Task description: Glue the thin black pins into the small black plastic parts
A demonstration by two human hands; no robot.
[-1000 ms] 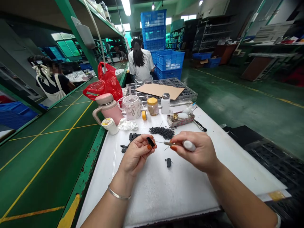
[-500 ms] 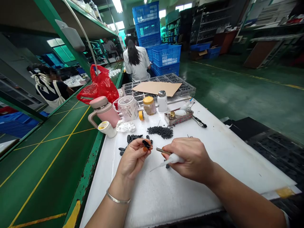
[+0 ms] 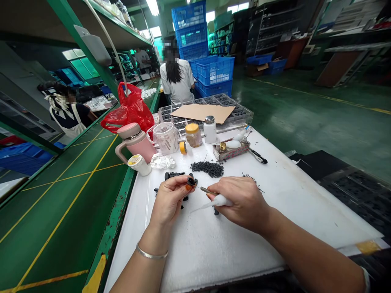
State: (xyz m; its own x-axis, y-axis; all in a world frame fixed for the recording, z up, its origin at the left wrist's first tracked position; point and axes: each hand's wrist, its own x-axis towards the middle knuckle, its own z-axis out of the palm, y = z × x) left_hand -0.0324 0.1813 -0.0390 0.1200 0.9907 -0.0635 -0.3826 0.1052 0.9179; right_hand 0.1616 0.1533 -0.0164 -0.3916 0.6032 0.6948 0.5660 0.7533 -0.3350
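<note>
Now, at the table: Two bare hands meet over one black part, caught at what looks like the middle of the work.
Left hand: Thumb and fingers pinch the part narrowly at their tips, holding it toward the right hand.
Right hand: Fingers curl around a thin tool, with a white bottle tucked into the same grip, its fine nozzle pointing left.
Tool tip: The needle-like end is aimed at the right side of the part; whether it touches is too small to tell.
Progress: One piece is in hand, and that step appears unfinished while the tool points at it; no piece on the table can be picked out as completed.
Loose parts: Several dark pieces lie behind the left hand, partly hidden by it, either waiting or done; which, the view does not settle.
Single piece: Another dark one lies apart from them, just below the right hand and half covered.
Rings: A heap of small black rings sits beyond the hands, plenty in supply if they belong to this work.
Slivers: Thin dark bits are scattered beyond the right hand.
Part up close: Small, black and slightly shiny, mostly masked by fingertips; its finer shape is unclear.
</note>
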